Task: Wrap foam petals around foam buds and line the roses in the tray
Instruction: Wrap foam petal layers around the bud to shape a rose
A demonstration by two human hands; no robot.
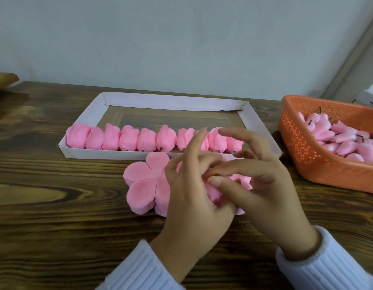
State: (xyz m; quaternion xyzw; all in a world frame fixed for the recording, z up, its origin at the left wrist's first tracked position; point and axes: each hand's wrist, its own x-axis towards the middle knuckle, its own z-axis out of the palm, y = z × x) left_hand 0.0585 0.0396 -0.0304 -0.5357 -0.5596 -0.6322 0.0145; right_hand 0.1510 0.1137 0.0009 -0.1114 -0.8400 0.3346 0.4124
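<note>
Pinched rose (pixel 215 194) with curled left hand (pixel 191 185) and right hand (pixel 263 181), apparently over petal stack (pixel 145 185); tray (pixel 171 104) at 12 o'clock, basket (pixel 306 149) at 2.

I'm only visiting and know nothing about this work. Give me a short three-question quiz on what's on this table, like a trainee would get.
1. True or false: the roses in the white tray stand in one row along its near wall.
2. The orange basket holds: A) pink buds B) scissors C) green leaves.
3. Fill in: the left hand and right hand together hold a pink foam piece above the flat stack, which is made of foam ____.
Key: 1 true; 2 A; 3 petals.
</note>
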